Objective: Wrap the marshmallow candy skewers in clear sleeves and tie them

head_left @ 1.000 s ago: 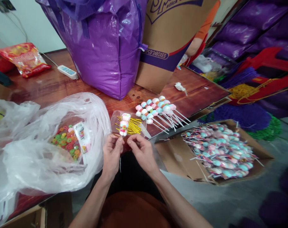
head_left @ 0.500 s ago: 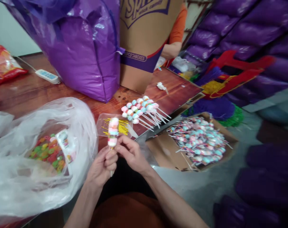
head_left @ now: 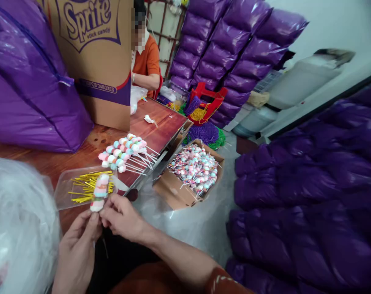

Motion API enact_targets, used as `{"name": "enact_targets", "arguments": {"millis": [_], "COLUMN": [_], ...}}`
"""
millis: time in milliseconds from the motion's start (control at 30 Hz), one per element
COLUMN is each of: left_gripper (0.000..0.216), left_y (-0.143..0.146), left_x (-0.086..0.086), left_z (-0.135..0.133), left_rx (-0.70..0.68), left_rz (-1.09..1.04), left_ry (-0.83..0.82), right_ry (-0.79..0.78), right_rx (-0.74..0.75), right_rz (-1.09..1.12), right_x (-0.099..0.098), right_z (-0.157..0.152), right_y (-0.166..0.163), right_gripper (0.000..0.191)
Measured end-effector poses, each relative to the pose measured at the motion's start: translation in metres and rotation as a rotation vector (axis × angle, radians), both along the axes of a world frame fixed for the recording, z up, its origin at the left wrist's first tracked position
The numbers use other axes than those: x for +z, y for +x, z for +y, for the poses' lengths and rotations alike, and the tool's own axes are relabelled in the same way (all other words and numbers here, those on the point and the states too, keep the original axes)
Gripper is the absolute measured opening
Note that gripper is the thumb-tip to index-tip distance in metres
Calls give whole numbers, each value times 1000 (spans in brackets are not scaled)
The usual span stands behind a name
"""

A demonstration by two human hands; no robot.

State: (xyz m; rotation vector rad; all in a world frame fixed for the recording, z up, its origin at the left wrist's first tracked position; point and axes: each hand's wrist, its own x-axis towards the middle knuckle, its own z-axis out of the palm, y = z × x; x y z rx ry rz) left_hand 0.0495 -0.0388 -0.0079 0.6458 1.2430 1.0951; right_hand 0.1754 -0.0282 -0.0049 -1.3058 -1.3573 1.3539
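Pinched at its base by my left hand [head_left: 81,241] is a marshmallow stick [head_left: 101,192], its pink, white, blue and orange pieces standing upright. My right hand [head_left: 119,214] is closed too, thumb and fingers pressed together at the bottom of the same candy; what lies between them is hidden. Behind the candy, a clear plastic tray [head_left: 63,192] holds yellow twist ties [head_left: 86,183]. Further back, several marshmallow sticks [head_left: 124,151] lie in a pile on the table, white sticks pointing right.
An open carton [head_left: 170,185] full of candy sticks stands right of the table. A white plastic bag [head_left: 20,220] is at left. A purple bag [head_left: 29,90] and a Sprite carton [head_left: 106,65] rise behind. A person in orange [head_left: 150,57] sits beyond. Purple packs [head_left: 283,175] fill the right.
The view has swung right, so the table things sit further left and more purple packs show. Both hands stay together at the base of the marshmallow stick.
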Motion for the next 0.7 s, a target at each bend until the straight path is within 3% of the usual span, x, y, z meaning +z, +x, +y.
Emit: {"name": "enact_targets", "arguments": {"millis": [67,233,367,500,600,700], "left_gripper": [38,25,12,9,12,21], "left_y": [2,6,14,25,31,34], "left_x": [2,11,17,23,17,1], "left_z": [4,13,17,13,10,13], "left_rx": [-30,4,3,-6,-71,-161], "left_rz": [-161,-352,-463,-489,-413,-252], "left_ry": [-132,-274,-407,-453,-321,-128], "right_ry": [36,653,932,946,840,626], "right_rx": [27,-29,-68,-154,-282,-355], "right_rz": [56,-373,-592,-654,-582,-333], "right_x": [-3,-8,-12,-9,-3,6], "right_z": [-1,-6,-4,-3,-8,-19], "right_y": [7,28,37,32,27,32], "right_gripper": [18,27,24,28,27,21]}}
